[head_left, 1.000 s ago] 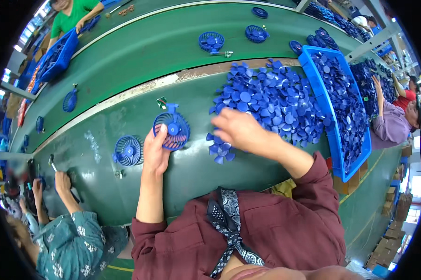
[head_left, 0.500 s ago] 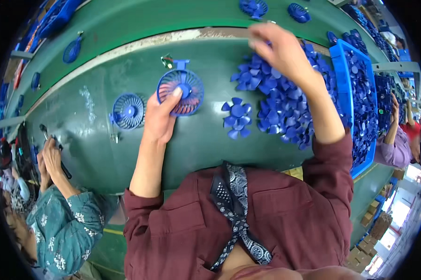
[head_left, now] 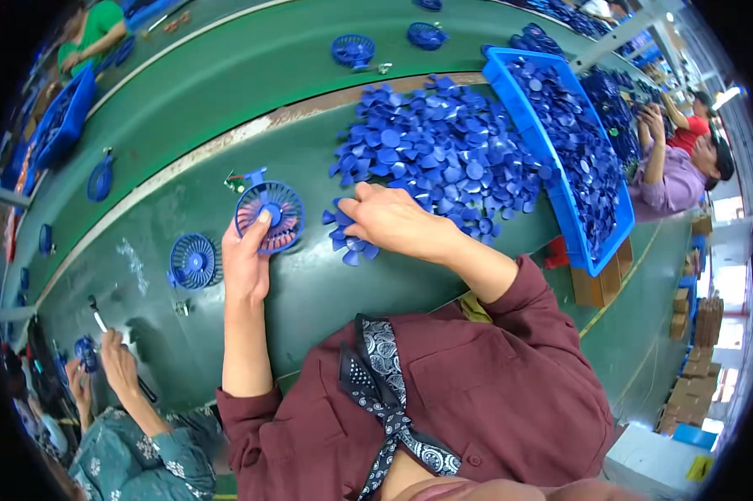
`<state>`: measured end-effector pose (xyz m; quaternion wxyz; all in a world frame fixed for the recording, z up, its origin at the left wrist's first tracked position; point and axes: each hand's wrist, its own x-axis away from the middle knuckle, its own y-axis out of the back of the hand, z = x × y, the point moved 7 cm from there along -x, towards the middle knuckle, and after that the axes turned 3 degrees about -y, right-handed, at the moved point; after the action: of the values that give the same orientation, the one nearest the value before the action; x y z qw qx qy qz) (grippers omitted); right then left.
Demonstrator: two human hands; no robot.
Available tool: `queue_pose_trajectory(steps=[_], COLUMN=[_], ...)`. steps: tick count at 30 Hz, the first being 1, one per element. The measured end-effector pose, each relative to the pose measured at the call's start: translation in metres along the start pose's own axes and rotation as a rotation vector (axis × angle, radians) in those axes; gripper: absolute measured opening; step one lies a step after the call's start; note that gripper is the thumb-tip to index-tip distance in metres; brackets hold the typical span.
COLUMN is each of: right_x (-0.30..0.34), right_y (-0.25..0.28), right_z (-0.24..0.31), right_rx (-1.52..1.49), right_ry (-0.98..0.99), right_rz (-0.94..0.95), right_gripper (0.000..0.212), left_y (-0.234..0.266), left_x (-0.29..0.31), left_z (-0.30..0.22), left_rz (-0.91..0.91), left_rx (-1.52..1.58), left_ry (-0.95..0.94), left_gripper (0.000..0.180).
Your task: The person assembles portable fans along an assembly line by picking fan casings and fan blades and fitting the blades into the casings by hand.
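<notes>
My left hand (head_left: 245,265) grips a round blue fan housing (head_left: 289,224), its thumb pressed on the hub and the slatted cage facing up. A small green circuit board (head_left: 235,180) hangs on wires by the housing's stem. To the right, my right hand (head_left: 400,221) is bent over loose blue fan blades (head_left: 351,248), fingertips and thumb closed round one of them; the fingers partly cover it. Beyond that hand spreads a heap of blue fan blades (head_left: 452,150). Another blue fan housing (head_left: 193,260) lies on the table left of my left hand.
A blue tray (head_left: 537,134) full of blue parts borders the heap on the right. Behind the green table (head_left: 310,321), a green conveyor belt (head_left: 268,83) carries fan housings (head_left: 353,52). At left, a co-worker's hands (head_left: 119,363) hold a tool and a blue part.
My right hand has come back from the table's far edge to the loose fan blades nearby. The view has turned, shifting the scene. My left hand still holds the fan housing.
</notes>
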<state>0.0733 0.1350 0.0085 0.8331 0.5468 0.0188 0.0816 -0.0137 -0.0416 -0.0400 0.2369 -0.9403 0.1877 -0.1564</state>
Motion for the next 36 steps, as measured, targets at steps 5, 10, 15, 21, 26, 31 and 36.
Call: queue_pose_trajectory(steps=[5,10,15,21,26,31,36], right_x=[-0.010,-0.022,-0.004,-0.015,-0.035,-0.044,-0.033], right_y=[-0.005,-0.011,0.025,0.033,0.016,0.003,0.021], right_z=[0.001,0.000,0.021,0.044,0.052,0.054,0.042], right_rx=[0.027,-0.005,-0.080,-0.111,-0.096,-0.096,-0.156], right_ry=[-0.015,-0.080,0.017,0.124,0.150,0.160,0.198], right_rz=[-0.066,-0.107,-0.352,-0.439,-0.372,-0.345,-0.600], right_gripper=[0.020,0.020,0.035,0.034,0.028,0.030,0.040], left_y=[-0.011,-0.007,0.018,-0.021,-0.019,-0.014,-0.006], left_x=[0.003,0.001,-0.008,0.002,0.004,0.002,0.002], left_z=[-0.005,-0.007,0.003,0.010,0.020,0.018,0.008], left_rz=[0.041,-0.027,-0.021,0.060,0.120,0.021,-0.041], left_rx=[0.001,0.007,-0.011,0.043,0.025,-0.023,-0.061], left_ry=[-0.033,-0.045,-0.052,0.049,0.062,-0.066,-0.142], left_gripper=[0.022,0.026,0.045,0.038,0.042,0.029,0.029])
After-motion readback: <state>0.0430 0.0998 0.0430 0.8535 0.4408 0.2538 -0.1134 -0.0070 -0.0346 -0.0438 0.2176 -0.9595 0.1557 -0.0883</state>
